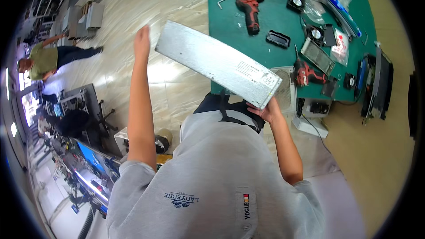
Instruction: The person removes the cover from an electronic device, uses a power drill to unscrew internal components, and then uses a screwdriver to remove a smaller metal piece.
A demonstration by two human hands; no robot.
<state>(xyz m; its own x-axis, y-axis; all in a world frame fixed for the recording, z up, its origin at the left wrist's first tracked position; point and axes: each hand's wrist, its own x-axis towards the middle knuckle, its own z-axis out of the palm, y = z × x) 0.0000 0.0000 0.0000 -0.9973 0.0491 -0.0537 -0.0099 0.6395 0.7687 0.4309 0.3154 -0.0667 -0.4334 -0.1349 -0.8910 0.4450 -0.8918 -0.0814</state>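
Note:
A long, flat silver metal case [212, 57] with a printed label near its right end slants across the space in front of me, over the floor and the table's near edge. Its lower right end is gripped by my right hand [268, 109], with fingers partly under it. My left hand [141, 43] is raised just beyond the case's far left end, apart from it. Blur on the left fingers hides how far they are bent, and nothing is visible in them.
The green-topped table [226, 31] holds a red drill [250, 11], a second red drill [305, 74], a black tray [278, 39], a fan [295, 1] and a hex key [225, 1]. A mesh panel [285, 89] lies at its near edge. Another person [46, 59] stands far left.

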